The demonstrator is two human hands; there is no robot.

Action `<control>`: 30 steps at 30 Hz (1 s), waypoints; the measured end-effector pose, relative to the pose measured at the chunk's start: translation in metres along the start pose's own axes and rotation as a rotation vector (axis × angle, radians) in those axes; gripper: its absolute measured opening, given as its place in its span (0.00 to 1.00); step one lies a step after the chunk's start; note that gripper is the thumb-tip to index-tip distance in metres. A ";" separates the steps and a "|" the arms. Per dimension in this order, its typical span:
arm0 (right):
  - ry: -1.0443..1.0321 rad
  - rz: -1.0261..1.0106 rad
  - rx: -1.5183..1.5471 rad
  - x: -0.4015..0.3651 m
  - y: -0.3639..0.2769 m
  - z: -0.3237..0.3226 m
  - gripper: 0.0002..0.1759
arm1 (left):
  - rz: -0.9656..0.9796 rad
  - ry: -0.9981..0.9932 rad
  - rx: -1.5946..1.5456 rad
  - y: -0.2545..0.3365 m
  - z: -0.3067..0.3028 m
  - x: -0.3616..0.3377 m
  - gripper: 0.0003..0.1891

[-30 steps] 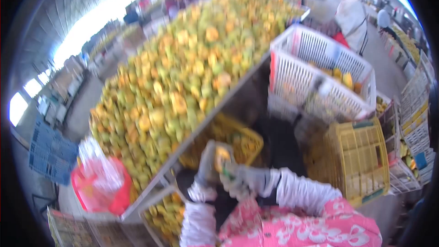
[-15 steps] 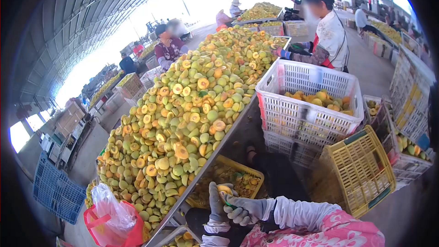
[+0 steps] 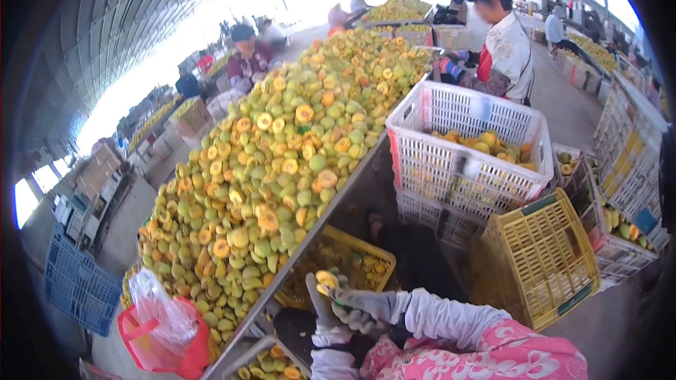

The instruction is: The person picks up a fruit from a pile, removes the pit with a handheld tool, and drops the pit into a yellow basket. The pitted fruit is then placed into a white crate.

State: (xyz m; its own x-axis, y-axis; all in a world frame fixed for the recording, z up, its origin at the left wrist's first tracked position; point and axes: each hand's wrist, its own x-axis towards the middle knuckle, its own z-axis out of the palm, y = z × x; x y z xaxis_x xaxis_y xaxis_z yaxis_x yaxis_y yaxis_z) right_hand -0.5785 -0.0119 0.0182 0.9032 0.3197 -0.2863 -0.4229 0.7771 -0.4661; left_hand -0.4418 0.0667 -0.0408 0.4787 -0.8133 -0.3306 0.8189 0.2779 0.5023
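**Fruit pinched low, over the crate**

Left hand point(image 3: 321, 306) clamped on one fruit point(image 3: 326, 280), cut face up, just below the table point(image 3: 325, 219) rim and above the near edge of the crate point(image 3: 384, 262). Right hand point(image 3: 366, 305) curled narrow, pressed against the left and touching the fruit. Cannot tell whether wrapped on a small tool.

Probably best done so:
- Grip by the skin side with fingertips only, and leave the cut face clear.
- Brace one wrist on the other for a steady turn.
- Work right over the crate to catch scraps.
- Squeeze lightly to spare soft flesh, since the grey knit gloves likely slip on wet pulp.

Fruit: round, orange-yellow inside, with a darker hollow at the middle.

Heap point(image 3: 282, 148): many more of the same, dull green skins mixed with orange cut faces, piled high on sheet metal.

Crate: rigid yellow plastic lattice, contents too blurred to name.

Basket point(image 3: 451, 169): white plastic mesh, partly filled with yellow pieces, well off to the right.

Sleeves white and ribbed, apron pink and flowered.
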 end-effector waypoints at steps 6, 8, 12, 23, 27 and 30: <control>0.372 -0.408 -0.424 0.041 -0.010 -0.036 0.21 | 0.517 0.274 0.342 0.020 -0.016 -0.001 0.28; 0.747 -0.404 -1.184 0.039 -0.017 -0.033 0.21 | 0.469 0.322 0.288 0.033 -0.007 -0.013 0.28; 0.768 -0.371 -1.017 0.044 -0.010 -0.019 0.23 | 0.535 0.349 0.436 0.038 -0.005 -0.028 0.24; 0.894 -0.455 -1.614 0.065 0.008 -0.019 0.15 | 0.563 0.484 0.500 0.017 -0.012 -0.022 0.20; 0.990 -0.412 -1.756 0.098 0.022 -0.046 0.13 | 0.665 0.657 0.793 0.014 -0.018 -0.022 0.18; 1.028 -0.366 -1.784 0.123 0.026 -0.074 0.13 | 0.573 0.704 0.549 0.020 -0.021 -0.042 0.16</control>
State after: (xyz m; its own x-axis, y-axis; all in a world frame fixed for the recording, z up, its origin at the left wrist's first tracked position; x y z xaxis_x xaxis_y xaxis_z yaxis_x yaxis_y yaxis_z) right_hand -0.4839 0.0077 -0.0907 0.8499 -0.5264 0.0237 -0.4363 -0.7283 -0.5283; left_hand -0.4389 0.1172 -0.0340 0.9674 -0.1057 -0.2302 0.2418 0.1143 0.9636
